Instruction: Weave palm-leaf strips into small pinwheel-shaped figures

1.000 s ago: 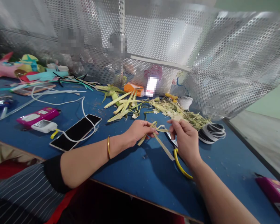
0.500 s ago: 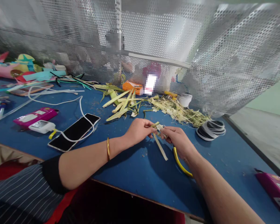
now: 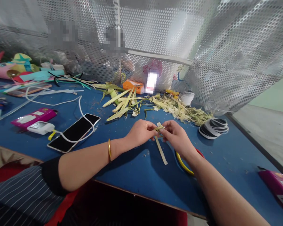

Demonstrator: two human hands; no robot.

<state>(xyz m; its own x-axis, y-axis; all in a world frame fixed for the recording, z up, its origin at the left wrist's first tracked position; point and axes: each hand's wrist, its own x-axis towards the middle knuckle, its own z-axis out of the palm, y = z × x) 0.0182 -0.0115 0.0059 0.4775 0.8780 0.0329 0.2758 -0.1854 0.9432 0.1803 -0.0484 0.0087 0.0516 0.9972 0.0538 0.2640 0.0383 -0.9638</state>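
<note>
Over the blue table (image 3: 132, 175), my left hand (image 3: 141, 133) pinches a small folded piece of pale corn husk between thumb and fingers. Close against it, my right hand (image 3: 176, 136) grips the other side of the same piece, fingertips closed. From between the hands a narrow husk strip (image 3: 161, 151) hangs down toward the table. Under my right wrist lies a curved yellow and red handle (image 3: 184, 164), mostly hidden by the arm. Just beyond my hands are long husk leaves (image 3: 124, 106) and a heap of shredded husk (image 3: 179, 110).
A black-and-white wound coil (image 3: 212, 128) sits at the right. To my left are a phone (image 3: 74, 133), a white cable (image 3: 81, 106) and a magenta pouch-like item (image 3: 34, 117). An orange packet (image 3: 133, 86) and a lit phone (image 3: 151, 83) stand before the perforated screen (image 3: 155, 31).
My right hand has shifted its grip and its fingers are a little higher around the husk. The hanging strip has swung slightly left. More of the red handle shows beside my wrist.
</note>
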